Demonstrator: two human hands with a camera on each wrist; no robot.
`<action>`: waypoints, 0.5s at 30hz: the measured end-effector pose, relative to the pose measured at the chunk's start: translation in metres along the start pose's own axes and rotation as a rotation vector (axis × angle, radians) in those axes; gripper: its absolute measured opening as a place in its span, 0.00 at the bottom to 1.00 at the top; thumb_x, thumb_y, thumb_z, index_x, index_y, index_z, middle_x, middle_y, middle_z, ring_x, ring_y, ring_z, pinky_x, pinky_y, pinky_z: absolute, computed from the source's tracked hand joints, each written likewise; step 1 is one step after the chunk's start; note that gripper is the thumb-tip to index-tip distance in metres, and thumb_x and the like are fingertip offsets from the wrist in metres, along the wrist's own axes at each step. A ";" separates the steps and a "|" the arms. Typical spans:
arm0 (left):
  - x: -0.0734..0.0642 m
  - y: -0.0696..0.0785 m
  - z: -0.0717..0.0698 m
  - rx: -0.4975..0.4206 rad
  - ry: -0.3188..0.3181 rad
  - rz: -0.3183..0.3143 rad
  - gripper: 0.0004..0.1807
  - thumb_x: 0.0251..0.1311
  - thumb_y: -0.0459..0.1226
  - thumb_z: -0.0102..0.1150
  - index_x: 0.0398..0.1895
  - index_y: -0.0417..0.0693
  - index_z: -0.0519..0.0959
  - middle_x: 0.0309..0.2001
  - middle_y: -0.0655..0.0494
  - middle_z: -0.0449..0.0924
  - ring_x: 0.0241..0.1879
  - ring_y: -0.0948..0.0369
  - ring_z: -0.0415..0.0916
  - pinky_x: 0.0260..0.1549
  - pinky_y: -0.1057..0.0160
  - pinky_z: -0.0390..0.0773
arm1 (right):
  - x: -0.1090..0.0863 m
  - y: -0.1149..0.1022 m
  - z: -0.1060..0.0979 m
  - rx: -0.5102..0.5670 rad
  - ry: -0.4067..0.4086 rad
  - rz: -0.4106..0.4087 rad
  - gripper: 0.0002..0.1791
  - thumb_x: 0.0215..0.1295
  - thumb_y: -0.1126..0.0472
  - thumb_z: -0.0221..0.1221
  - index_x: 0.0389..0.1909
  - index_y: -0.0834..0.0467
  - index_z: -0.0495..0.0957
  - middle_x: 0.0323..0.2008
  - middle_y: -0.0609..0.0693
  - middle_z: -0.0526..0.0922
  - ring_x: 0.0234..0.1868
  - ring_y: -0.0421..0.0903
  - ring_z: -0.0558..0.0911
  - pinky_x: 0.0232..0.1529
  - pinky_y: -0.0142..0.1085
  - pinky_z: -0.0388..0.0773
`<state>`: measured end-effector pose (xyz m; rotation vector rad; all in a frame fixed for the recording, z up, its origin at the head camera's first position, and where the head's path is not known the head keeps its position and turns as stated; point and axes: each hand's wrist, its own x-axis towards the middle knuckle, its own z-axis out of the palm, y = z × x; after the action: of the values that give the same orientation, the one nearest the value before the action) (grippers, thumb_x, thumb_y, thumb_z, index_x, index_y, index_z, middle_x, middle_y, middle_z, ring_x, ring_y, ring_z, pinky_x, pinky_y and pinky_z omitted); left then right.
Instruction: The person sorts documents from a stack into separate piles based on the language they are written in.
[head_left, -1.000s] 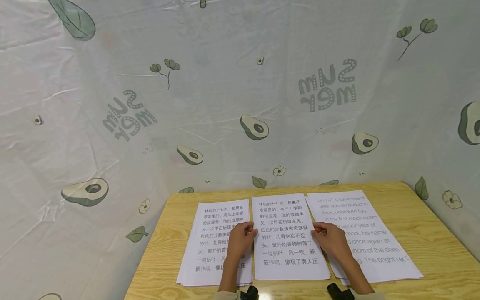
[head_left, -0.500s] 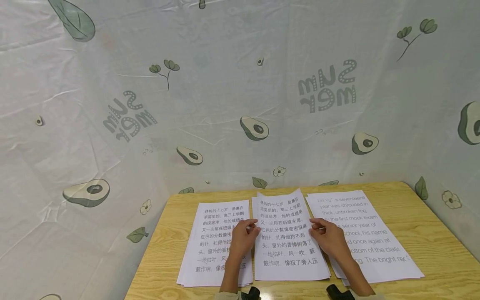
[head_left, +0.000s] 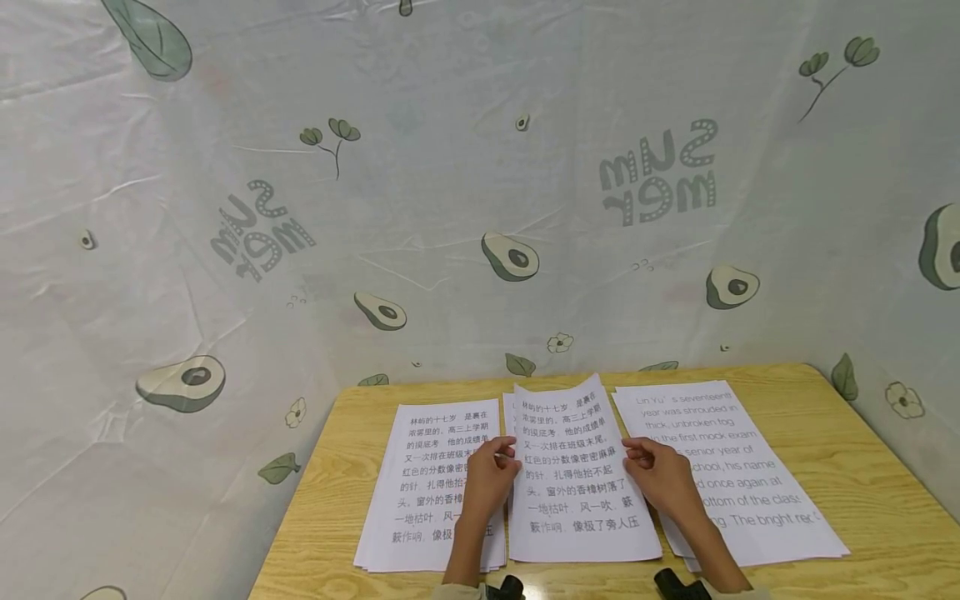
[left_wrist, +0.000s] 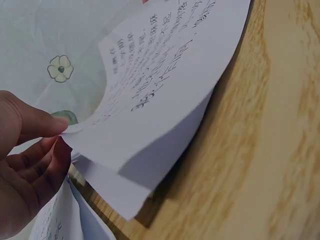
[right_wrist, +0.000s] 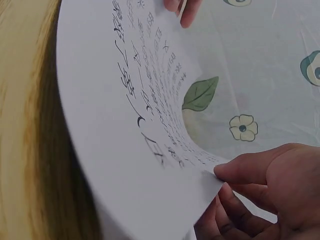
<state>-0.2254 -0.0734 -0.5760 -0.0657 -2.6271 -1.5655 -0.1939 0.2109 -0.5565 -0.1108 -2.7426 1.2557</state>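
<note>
A white sheet of paper point(head_left: 570, 475) printed with Chinese text is raised off the middle stack, its sides bent upward. My left hand point(head_left: 489, 479) pinches its left edge between thumb and fingers; the left wrist view shows the thumb on top of the paper point(left_wrist: 165, 110). At the opposite edge, my right hand point(head_left: 663, 479) pinches the sheet the same way, with the paper point(right_wrist: 125, 125) curving up toward the thumb in the right wrist view. Under it, a corner of the middle stack point(head_left: 508, 408) peeks out at the upper left.
A left stack of Chinese-text pages point(head_left: 420, 483) lies partly beneath my left forearm. On the right, a stack of English-text pages point(head_left: 772, 500) is overlapped by my right forearm. All lie on a wooden table point(head_left: 862, 475), with a patterned curtain point(head_left: 442, 167) behind.
The top sheet of the middle stack has been lifted, its far edge now curved up and the page beneath showing. Both hands have risen slightly with it, and it has shifted a little right.
</note>
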 end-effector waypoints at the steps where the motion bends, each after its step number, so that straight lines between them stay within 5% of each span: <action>1: 0.000 -0.001 0.000 0.003 0.004 -0.001 0.23 0.61 0.26 0.72 0.60 0.42 0.86 0.41 0.56 0.84 0.35 0.68 0.79 0.36 0.73 0.81 | 0.000 0.000 0.000 0.004 -0.001 0.000 0.19 0.70 0.65 0.65 0.59 0.65 0.85 0.47 0.59 0.91 0.45 0.52 0.89 0.43 0.34 0.82; 15: 0.002 0.002 -0.008 -0.066 0.027 -0.047 0.22 0.61 0.26 0.71 0.59 0.45 0.86 0.43 0.56 0.86 0.39 0.67 0.82 0.38 0.71 0.84 | 0.001 -0.002 -0.010 0.035 0.026 -0.006 0.19 0.70 0.66 0.66 0.60 0.64 0.85 0.47 0.59 0.91 0.44 0.52 0.89 0.41 0.33 0.81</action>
<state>-0.2268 -0.0796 -0.5706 0.0131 -2.5750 -1.6564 -0.1935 0.2172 -0.5488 -0.1144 -2.6957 1.2907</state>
